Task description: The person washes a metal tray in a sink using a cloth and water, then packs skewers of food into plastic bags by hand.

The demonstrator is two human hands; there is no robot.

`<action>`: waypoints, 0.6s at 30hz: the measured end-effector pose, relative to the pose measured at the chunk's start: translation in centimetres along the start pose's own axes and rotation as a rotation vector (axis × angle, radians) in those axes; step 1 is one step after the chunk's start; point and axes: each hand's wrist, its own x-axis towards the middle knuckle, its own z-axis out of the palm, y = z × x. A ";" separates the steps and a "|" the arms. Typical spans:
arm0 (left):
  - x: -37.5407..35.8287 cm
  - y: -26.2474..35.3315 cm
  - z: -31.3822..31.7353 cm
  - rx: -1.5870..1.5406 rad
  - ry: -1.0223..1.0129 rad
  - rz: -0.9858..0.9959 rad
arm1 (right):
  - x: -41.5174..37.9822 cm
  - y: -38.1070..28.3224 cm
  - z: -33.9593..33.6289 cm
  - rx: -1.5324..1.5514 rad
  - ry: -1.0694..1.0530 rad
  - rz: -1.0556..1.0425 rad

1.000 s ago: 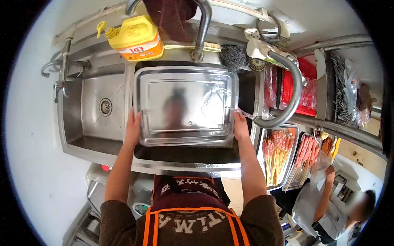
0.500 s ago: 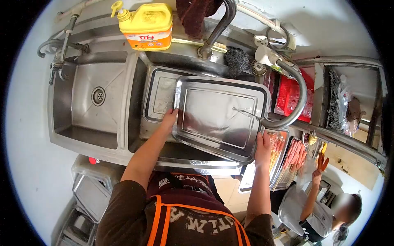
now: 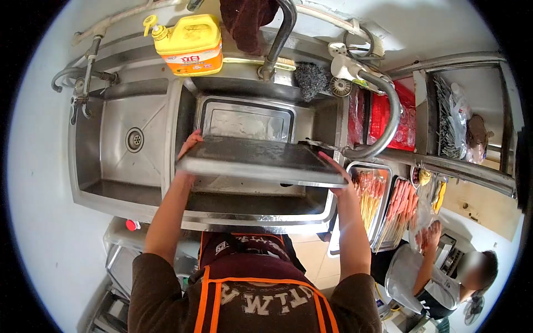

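A rectangular metal tray point(image 3: 261, 157) is tilted steeply above the right sink basin point(image 3: 250, 205), one long edge toward me, its face dark and slightly blurred. My left hand point(image 3: 189, 147) grips its left end, fingers wrapped round the edge. On the opposite end, my right hand point(image 3: 340, 176) is closed too, close to the curved spout point(image 3: 383, 145). Water from that spout reaches the tray's right side. Underneath, a second metal tray point(image 3: 247, 119) lies in the basin, partly hidden by the held one.
Behind the basin stand a yellow detergent jug point(image 3: 191, 47), a brush point(image 3: 286, 64) and a dark scouring pad point(image 3: 311, 80). The left basin point(image 3: 133, 119) has a drain. Trays of skewers point(image 3: 369, 194) sit at the right, where another person point(image 3: 438, 283) works.
The held tray has tipped from nearly face-up to a steep tilt and moved left and toward me. More of the tray beneath shows. The co-worker's hand has lowered.
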 end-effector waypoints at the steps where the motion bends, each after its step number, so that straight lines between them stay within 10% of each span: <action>1: -0.5 0.9 0.4 0.029 0.005 -0.097 | 0.2 -0.8 0.3 -0.077 0.042 0.030; 8: -0.3 -1.9 -3.2 0.522 0.057 -0.615 | -1.4 -0.8 3.3 0.035 0.271 -0.077; 18: 1.2 -5.2 1.8 0.333 0.090 -0.503 | -3.2 0.9 3.2 -0.114 0.486 -0.321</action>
